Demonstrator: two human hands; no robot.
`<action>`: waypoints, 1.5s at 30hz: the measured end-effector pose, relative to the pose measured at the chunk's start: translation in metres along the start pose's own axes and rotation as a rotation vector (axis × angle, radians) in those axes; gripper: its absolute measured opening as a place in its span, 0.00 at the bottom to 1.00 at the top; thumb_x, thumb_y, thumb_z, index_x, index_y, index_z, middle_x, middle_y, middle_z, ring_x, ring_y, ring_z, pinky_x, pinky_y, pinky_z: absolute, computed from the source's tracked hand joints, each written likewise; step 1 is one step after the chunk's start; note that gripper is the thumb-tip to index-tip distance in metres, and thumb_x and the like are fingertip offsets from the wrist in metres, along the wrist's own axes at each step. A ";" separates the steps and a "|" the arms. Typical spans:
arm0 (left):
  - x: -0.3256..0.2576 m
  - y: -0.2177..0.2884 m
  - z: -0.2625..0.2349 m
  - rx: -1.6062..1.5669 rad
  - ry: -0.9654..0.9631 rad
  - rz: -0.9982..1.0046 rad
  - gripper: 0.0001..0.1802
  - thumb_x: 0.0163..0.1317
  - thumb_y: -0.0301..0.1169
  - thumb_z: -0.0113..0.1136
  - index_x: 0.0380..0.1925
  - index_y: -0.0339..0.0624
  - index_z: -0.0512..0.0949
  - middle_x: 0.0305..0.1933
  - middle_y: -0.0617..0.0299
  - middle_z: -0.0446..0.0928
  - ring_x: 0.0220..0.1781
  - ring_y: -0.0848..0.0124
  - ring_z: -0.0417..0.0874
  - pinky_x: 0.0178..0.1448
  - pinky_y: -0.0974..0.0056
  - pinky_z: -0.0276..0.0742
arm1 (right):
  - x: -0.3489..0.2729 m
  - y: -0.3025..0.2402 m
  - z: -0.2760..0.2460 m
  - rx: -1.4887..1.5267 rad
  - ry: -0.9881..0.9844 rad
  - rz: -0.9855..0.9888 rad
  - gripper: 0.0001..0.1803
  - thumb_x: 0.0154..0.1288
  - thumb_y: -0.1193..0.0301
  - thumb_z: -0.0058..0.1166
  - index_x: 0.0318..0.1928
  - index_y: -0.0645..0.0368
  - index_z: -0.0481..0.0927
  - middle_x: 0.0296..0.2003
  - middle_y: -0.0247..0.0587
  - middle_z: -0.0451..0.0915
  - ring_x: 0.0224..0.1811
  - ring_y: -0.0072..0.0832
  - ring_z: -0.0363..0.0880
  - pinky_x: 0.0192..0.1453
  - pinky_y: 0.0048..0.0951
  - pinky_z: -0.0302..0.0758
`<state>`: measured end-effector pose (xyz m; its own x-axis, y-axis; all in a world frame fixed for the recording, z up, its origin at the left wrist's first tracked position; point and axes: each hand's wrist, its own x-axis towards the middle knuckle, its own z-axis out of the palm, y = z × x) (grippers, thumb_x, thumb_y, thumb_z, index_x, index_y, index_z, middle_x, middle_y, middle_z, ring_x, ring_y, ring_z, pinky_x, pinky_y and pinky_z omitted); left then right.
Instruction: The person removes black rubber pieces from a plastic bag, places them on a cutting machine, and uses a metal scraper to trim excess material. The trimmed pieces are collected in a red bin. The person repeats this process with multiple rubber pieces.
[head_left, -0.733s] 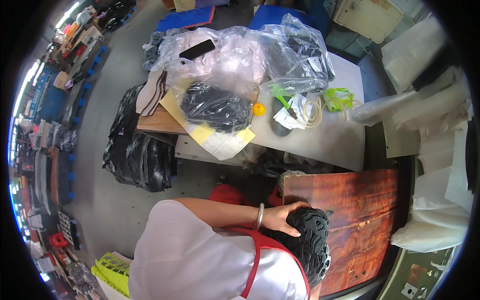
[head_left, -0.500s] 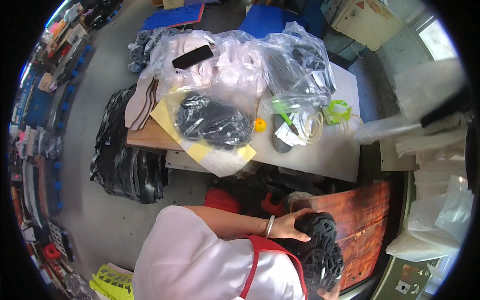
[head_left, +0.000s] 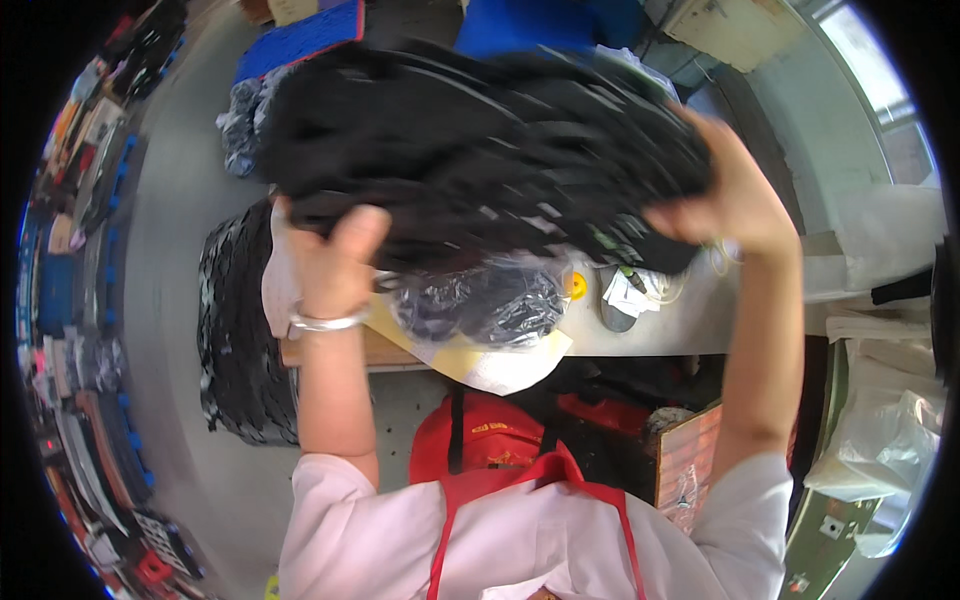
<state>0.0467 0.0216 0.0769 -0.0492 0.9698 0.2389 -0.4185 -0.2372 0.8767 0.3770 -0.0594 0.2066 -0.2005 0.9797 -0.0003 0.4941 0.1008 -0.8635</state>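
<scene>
In the head view, both arms are reaching up and away from the body, elbows bent slightly outward, lifting a large bundle of black netting (head_left: 480,150) close in front of the camera. The bundle is filling most of the upper picture, blurred, and is hanging above the table (head_left: 690,325) rather than resting on it.

The left hand (head_left: 325,265) is gripping the bundle's lower left edge: the fingers are curling closed around the dark material, the thumb is pointing upward against it, and a silver bangle (head_left: 325,322) is sitting on the wrist. The left forearm is rising nearly vertically from a pale pink sleeve (head_left: 335,500).

The right hand (head_left: 735,200) is clasping the bundle's right end, palm turned toward the netting and fingers pressing closed into it; the fingertips are hidden in the material. The right forearm is running straight up from the sleeve at the lower right.

Below the bundle, a clear plastic bag of dark items (head_left: 480,300) is lying on a yellow sheet (head_left: 480,362) at the table edge. A red apron (head_left: 530,480) is showing at the chest.
</scene>
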 end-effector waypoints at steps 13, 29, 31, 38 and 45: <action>-0.026 -0.046 -0.072 0.082 -0.080 -0.423 0.31 0.59 0.24 0.59 0.64 0.33 0.64 0.61 0.54 0.72 0.60 0.63 0.76 0.66 0.58 0.70 | 0.071 0.140 0.102 0.385 -0.441 0.389 0.32 0.48 0.72 0.72 0.56 0.63 0.77 0.44 0.38 0.83 0.46 0.25 0.79 0.55 0.29 0.76; -0.081 -0.109 -0.063 0.130 0.034 -0.781 0.36 0.55 0.22 0.68 0.64 0.40 0.63 0.57 0.59 0.73 0.57 0.67 0.75 0.64 0.62 0.71 | 0.007 0.200 0.135 0.498 -0.478 0.842 0.30 0.53 0.68 0.68 0.54 0.71 0.75 0.45 0.44 0.82 0.44 0.29 0.81 0.50 0.29 0.78; -0.075 -0.124 -0.066 0.178 0.020 -0.796 0.36 0.55 0.23 0.69 0.63 0.40 0.64 0.57 0.59 0.73 0.56 0.67 0.75 0.62 0.62 0.71 | 0.005 0.199 0.133 0.101 -0.384 0.791 0.33 0.57 0.56 0.65 0.52 0.74 0.75 0.44 0.54 0.82 0.43 0.40 0.83 0.49 0.34 0.78; -0.076 -0.135 -0.070 0.216 0.030 -0.808 0.35 0.55 0.24 0.69 0.63 0.40 0.64 0.56 0.57 0.73 0.55 0.65 0.76 0.61 0.61 0.74 | -0.039 0.146 0.139 -0.509 -0.362 0.774 0.31 0.60 0.46 0.58 0.34 0.68 0.83 0.41 0.59 0.81 0.47 0.46 0.80 0.47 0.42 0.78; -0.060 -0.139 -0.068 0.242 -0.022 -0.825 0.35 0.56 0.27 0.70 0.61 0.39 0.63 0.55 0.53 0.74 0.53 0.63 0.79 0.57 0.58 0.78 | -0.082 0.109 0.180 -0.894 -0.465 0.091 0.07 0.51 0.67 0.59 0.25 0.57 0.85 0.35 0.40 0.79 0.45 0.38 0.76 0.44 0.36 0.78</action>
<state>0.0461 0.0000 -0.0874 0.2043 0.8366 -0.5082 -0.1077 0.5353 0.8378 0.2950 -0.1599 0.0220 -0.3460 0.8447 -0.4084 0.9382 0.3088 -0.1561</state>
